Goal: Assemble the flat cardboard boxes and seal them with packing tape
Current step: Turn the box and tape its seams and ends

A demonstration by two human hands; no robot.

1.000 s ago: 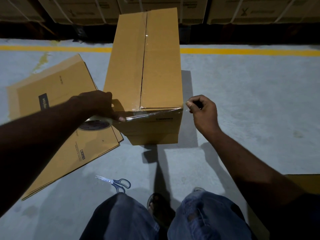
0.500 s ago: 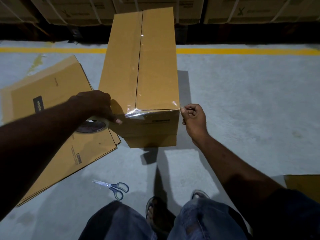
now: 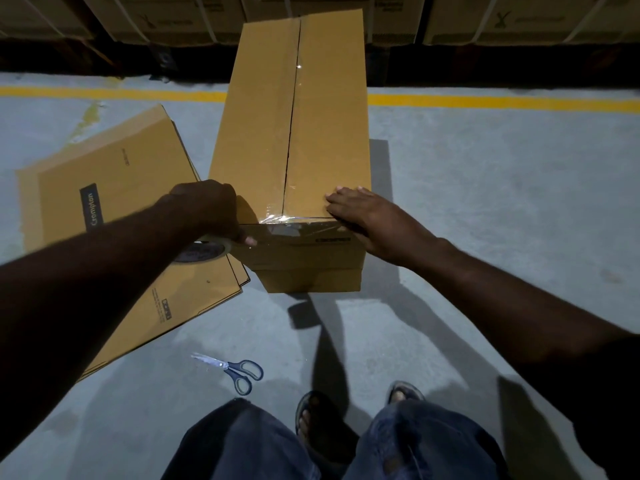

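Straight ahead of the knees, standing on the grey concrete floor (image 3: 485, 202): an assembled cardboard box (image 3: 259, 133), long and narrow, top flaps closed, middle seam covered with clear tape. Across the near top edge, a strip of packing tape (image 3: 298, 230), shiny and a little wrinkled, stretched from the left corner toward the right corner. Left grip (image 3: 207, 209) curled around the tape roll (image 3: 207, 250), held just beside the near left corner of the box, one fingertip touching the front face. Right grip (image 3: 367, 220) spread flat, fingers straight and close together, laid over the near right corner and pressing on the top face by the tape end. To the left, very near the box, a pile of flat cardboard boxes (image 3: 121, 174) lying on the floor, partly hidden under the left forearm, with a dark label on the top sheet. Nearer, on the floor between this pile and the knees, blue-handled scissors (image 3: 239, 370), apart from everything else. Behind the box, a yellow line (image 3: 485, 100) painted on the floor, then a row of strapped cartons (image 3: 173, 15) in the dark. At the bottom edge, blue jeans (image 3: 415, 445) and sandals (image 3: 403, 391).
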